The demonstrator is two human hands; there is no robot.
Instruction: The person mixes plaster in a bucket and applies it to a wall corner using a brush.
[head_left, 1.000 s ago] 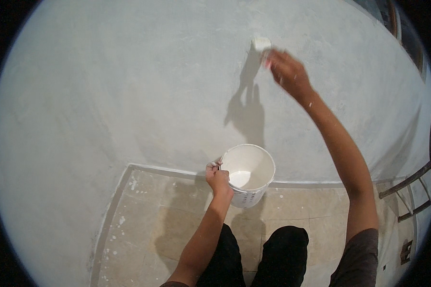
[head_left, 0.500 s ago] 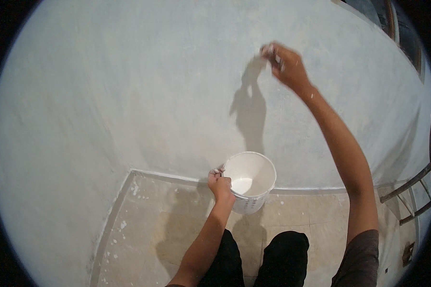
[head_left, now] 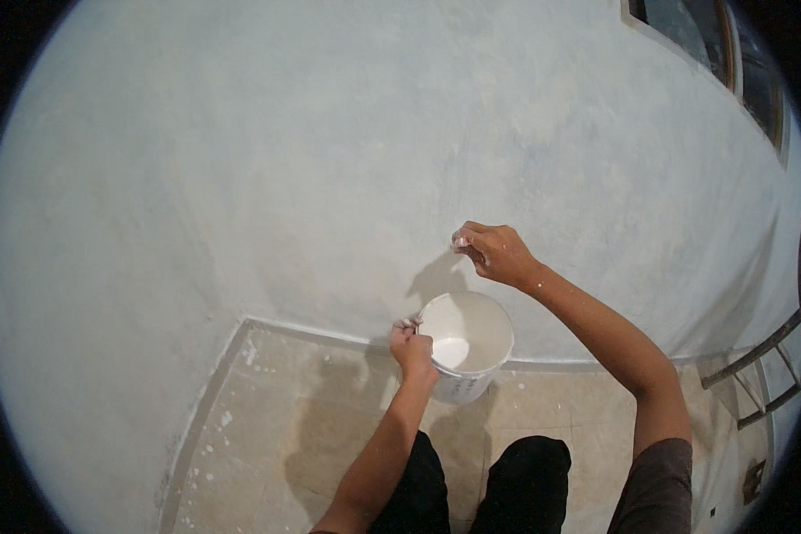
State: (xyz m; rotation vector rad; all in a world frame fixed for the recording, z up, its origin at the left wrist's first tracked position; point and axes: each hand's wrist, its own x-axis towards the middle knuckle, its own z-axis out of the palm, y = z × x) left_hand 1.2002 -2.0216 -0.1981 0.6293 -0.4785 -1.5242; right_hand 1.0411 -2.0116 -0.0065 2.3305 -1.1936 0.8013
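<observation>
A white bucket [head_left: 489,325] hangs tilted in front of the wall, with a small pool of white paint [head_left: 451,352] at its bottom. My left hand [head_left: 411,351] is closed on the bucket at its left rim, and white smears mark the fingers. Just above and beyond the rim, my right hand [head_left: 494,252] is pinched shut close to the wall. White paint coats its fingertips; what they hold, if anything, I cannot make out.
The pale, patchily painted wall [head_left: 267,178] fills the view ahead. A grey skirting strip borders the tiled floor [head_left: 267,418], which carries white drips. At right are a dark metal frame [head_left: 756,360] and, higher, a window [head_left: 685,31].
My right hand has dropped from high on the wall, moving down and slightly left to just above the bucket. The left hand keeps its hold on the bucket.
</observation>
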